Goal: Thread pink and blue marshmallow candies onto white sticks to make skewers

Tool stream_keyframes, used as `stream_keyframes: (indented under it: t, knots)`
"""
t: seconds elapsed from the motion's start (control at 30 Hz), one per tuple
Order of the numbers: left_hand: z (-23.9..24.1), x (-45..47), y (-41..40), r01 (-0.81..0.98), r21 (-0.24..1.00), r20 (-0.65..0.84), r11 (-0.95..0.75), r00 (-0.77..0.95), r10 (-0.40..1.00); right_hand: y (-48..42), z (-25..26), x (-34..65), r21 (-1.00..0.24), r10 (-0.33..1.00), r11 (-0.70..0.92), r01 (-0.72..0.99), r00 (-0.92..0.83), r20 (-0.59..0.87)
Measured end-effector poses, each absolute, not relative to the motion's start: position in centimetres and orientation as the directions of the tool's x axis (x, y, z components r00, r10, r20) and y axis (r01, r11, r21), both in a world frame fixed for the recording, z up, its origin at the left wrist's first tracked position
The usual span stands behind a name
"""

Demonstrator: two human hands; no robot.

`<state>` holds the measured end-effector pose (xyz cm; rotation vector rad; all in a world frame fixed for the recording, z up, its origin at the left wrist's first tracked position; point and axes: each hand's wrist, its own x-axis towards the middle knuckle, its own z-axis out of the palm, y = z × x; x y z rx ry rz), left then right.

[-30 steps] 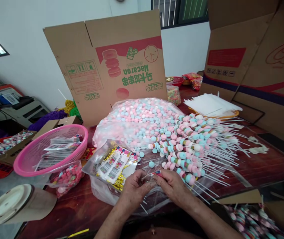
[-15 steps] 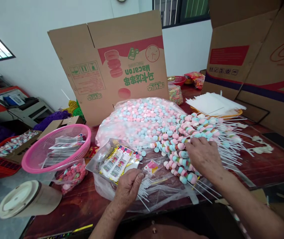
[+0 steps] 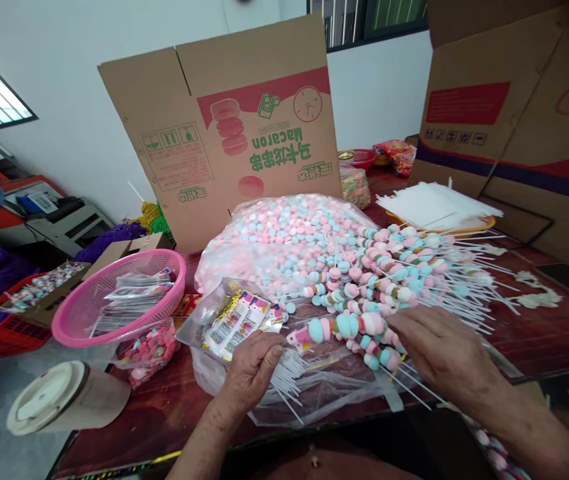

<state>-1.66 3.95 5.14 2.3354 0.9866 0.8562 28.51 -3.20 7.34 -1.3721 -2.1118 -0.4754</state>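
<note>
My right hand [image 3: 444,347] is closed at the near end of a candy skewer [image 3: 347,326], strung with pink, blue and green marshmallow-like pieces. That skewer lies nearly level, its far end at a small printed packet [image 3: 300,337]. The thumb and finger of my left hand [image 3: 257,367] pinch the packet's near edge. Beneath the skewer and right hand is a heap of similar skewers [image 3: 404,257] with white sticks pointing right. A clear bag of printed packets [image 3: 239,323] lies just beyond my left hand, and loose white sticks [image 3: 287,380] are beside it.
A large clear bag of pink and blue candies [image 3: 284,230] leans before a cardboard box [image 3: 264,80]. On the left are a pink basket [image 3: 59,327] of filled packets and a lidded canister [image 3: 99,400]. White sticks [image 3: 434,207] lie in a tray at right.
My right hand has lifted a skewer off the heap and drawn it nearer, bringing its candy end to the packet. My left hand stays almost in place with the packet.
</note>
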Motion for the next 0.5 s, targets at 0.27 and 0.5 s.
stream_keyframes:
  t: [0.27,0.5]
  knots:
    - [6.8,-0.9,4.5,0.447,0.527,0.261,-0.722,0.724,0.639,-4.7,6.9,28.5,-0.023,0.730,0.478,0.878,-0.383,0.567]
    - [8.1,1.0,5.7,0.537,0.448,0.276,-0.715,0.677,0.682,-4.8,5.4,26.2,-0.247,0.819,0.450,0.858,-0.286,0.498]
